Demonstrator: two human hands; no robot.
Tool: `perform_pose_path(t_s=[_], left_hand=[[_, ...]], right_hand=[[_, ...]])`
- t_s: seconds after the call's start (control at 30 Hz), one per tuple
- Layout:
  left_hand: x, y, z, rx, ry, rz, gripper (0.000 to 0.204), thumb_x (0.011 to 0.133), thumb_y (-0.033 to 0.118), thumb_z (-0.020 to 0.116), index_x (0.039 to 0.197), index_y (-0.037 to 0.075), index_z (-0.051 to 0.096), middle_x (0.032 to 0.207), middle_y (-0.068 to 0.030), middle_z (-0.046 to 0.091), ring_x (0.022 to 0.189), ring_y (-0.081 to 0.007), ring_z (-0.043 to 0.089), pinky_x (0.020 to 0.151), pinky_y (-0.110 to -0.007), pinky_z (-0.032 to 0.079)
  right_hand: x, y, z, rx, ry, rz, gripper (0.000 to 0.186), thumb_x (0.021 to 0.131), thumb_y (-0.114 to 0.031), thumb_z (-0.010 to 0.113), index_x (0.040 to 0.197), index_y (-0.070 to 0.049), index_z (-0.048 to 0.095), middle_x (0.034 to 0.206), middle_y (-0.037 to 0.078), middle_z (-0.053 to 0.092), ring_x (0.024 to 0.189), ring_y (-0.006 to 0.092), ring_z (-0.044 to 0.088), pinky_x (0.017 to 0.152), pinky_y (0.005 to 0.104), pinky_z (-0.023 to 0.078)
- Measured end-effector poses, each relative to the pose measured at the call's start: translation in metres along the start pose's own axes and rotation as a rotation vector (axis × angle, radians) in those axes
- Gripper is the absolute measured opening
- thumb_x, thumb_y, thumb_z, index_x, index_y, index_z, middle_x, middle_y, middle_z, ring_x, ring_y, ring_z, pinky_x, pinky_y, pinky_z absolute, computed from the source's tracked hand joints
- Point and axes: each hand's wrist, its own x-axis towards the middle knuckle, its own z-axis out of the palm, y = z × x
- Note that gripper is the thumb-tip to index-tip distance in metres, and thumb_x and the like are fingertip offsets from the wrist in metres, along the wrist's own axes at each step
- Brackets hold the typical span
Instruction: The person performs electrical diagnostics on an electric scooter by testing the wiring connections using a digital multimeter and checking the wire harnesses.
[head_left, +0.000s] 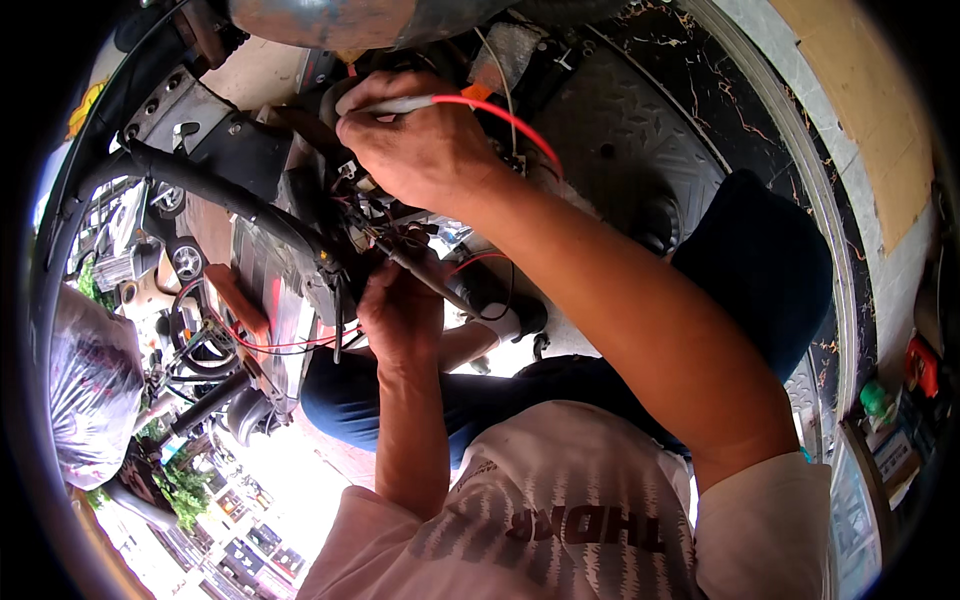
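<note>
My right hand (420, 155) is closed around a slim light-grey probe (410, 104) with a red lead (510, 117) trailing from its back end, high in the vehicle's wiring area. Where the probe's tip lands I cannot make out. Lower and left, my left hand (400, 310) has its fingers curled at a tangle of wires and small connectors (370, 215), beside a dark sleeved cable (428, 275); exactly what it grips is partly hidden. A thick black tube (240, 200) runs across to the left of both hands, in front of a dark metal bracket (190, 110).
A rusty rounded metal part (330, 20) hangs above. A plastic-wrapped bundle (90, 390) and several wheels and vehicle parts are at left. A patterned metal floor plate (610, 120) lies beyond my right arm. Cardboard (850, 110) and small tools sit at the right edge.
</note>
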Motion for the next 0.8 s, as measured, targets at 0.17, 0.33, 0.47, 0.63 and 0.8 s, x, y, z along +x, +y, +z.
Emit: perform_pose_path(t_s=[0.17, 0.33, 0.47, 0.63, 0.8], left_hand=[[0.002, -0.003, 0.005, -0.034, -0.033, 0.008, 0.037, 0.094, 0.016, 0.057, 0.126, -0.002, 0.059, 0.118, -0.0171, 0.066, 0.095, -0.0235, 0.061, 0.082, -0.037, 0.050], [0.001, -0.003, 0.001, -0.049, 0.016, 0.026, 0.038, 0.093, 0.015, 0.057, 0.126, -0.002, 0.059, 0.117, -0.0177, 0.066, 0.090, -0.0241, 0.063, 0.080, -0.038, 0.052], [0.000, -0.003, -0.001, -0.035, 0.038, 0.026, 0.030, 0.093, 0.015, 0.056, 0.119, -0.001, 0.061, 0.110, -0.0155, 0.069, 0.092, -0.0288, 0.070, 0.089, -0.048, 0.058], [0.000, -0.003, 0.004, -0.033, 0.045, 0.035, 0.030, 0.093, 0.015, 0.056, 0.119, 0.000, 0.061, 0.107, -0.0142, 0.069, 0.091, -0.0280, 0.070, 0.089, -0.048, 0.058], [0.000, -0.002, 0.005, -0.022, 0.028, 0.040, 0.030, 0.093, 0.014, 0.056, 0.119, 0.001, 0.060, 0.105, -0.0136, 0.069, 0.091, -0.0271, 0.069, 0.089, -0.047, 0.058]], right_hand=[[0.008, 0.012, -0.001, -0.672, -0.075, -0.590, 0.022, 0.086, -0.024, 0.065, 0.095, -0.005, 0.072, 0.082, 0.011, 0.070, 0.076, 0.0205, 0.068, 0.071, 0.0337, 0.053], [0.000, -0.003, -0.005, -0.022, -0.250, 0.078, 0.032, 0.092, -0.034, 0.064, 0.098, -0.003, 0.072, 0.075, 0.005, 0.065, 0.072, 0.0130, 0.060, 0.068, 0.0314, 0.048], [-0.001, -0.016, -0.011, 0.026, -0.312, 0.285, 0.035, 0.093, -0.038, 0.064, 0.100, -0.005, 0.069, 0.071, 0.002, 0.060, 0.069, 0.0121, 0.056, 0.066, 0.0316, 0.046], [0.000, -0.018, -0.011, -0.016, -0.356, 0.297, 0.036, 0.093, -0.039, 0.064, 0.100, -0.005, 0.069, 0.071, 0.002, 0.059, 0.071, 0.0126, 0.056, 0.067, 0.0314, 0.046], [-0.001, 0.003, 0.000, -0.064, -0.295, 0.084, 0.033, 0.093, -0.036, 0.064, 0.098, -0.004, 0.068, 0.072, 0.004, 0.060, 0.070, 0.0136, 0.057, 0.068, 0.0323, 0.047]])
